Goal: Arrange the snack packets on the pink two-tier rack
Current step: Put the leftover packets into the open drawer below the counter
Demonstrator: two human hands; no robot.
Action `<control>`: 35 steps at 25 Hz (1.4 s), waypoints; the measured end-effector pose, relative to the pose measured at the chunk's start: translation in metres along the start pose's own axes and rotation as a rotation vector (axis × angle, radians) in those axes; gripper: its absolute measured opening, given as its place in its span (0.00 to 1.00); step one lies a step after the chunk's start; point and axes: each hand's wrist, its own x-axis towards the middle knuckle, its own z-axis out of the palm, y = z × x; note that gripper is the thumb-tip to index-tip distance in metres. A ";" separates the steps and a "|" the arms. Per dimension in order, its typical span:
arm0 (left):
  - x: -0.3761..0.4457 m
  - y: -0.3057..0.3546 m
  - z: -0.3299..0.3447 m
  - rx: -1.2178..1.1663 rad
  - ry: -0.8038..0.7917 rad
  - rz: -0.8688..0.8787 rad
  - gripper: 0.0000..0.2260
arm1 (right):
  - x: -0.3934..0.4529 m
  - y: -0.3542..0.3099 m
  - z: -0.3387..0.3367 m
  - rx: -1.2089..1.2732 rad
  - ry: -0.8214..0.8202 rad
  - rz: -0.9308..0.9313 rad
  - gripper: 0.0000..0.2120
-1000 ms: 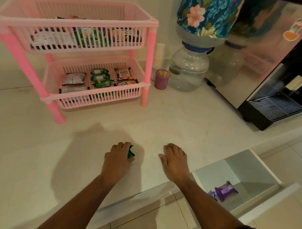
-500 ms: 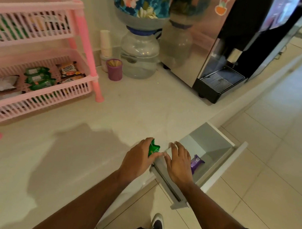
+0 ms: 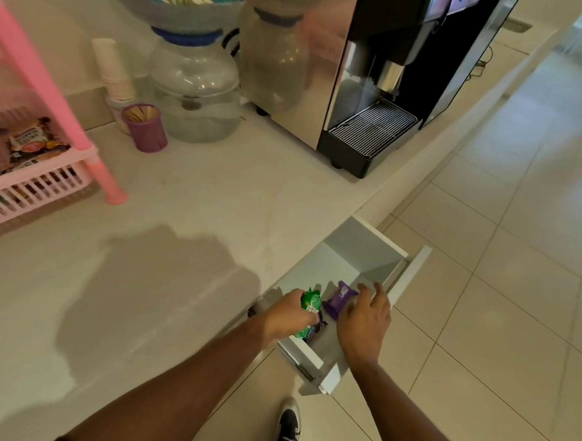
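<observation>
My left hand [image 3: 288, 314] is closed around a green snack packet [image 3: 309, 306], held over the open white drawer [image 3: 364, 252] under the counter. Inside the drawer lies a purple snack packet [image 3: 341, 296]. My right hand [image 3: 365, 322] hovers over the drawer just right of the purple packet, fingers spread, holding nothing. The pink two-tier rack [image 3: 52, 113] stands at the far left of the counter, only its right leg and a corner of the lower basket visible. A brown snack packet [image 3: 31, 142] lies in that basket.
A purple cup [image 3: 144, 127] of sticks, a stack of paper cups [image 3: 113, 72] and a clear water jug [image 3: 195, 88] stand behind the rack. A black and steel coffee machine [image 3: 380, 91] sits at the counter's right end. Tiled floor lies to the right.
The view has swung right, away from the rack. Both hands moved from the counter edge down into the drawer, the left one still holding the green packet, the right one nearing the purple packet.
</observation>
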 end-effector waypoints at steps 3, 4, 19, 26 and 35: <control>0.034 0.000 0.017 0.049 -0.034 -0.112 0.14 | 0.005 0.016 -0.004 0.115 0.037 0.136 0.26; 0.047 -0.001 0.022 0.086 -0.028 -0.130 0.14 | 0.006 0.020 -0.003 0.149 0.039 0.154 0.28; 0.191 -0.055 0.062 0.765 0.112 -0.241 0.20 | 0.015 0.048 0.030 0.437 0.014 0.302 0.31; 0.209 -0.066 0.077 0.819 0.120 -0.230 0.25 | 0.017 0.054 0.037 0.431 0.014 0.311 0.31; 0.189 -0.039 0.068 0.837 0.120 -0.117 0.20 | 0.021 0.052 0.045 0.441 0.021 0.294 0.30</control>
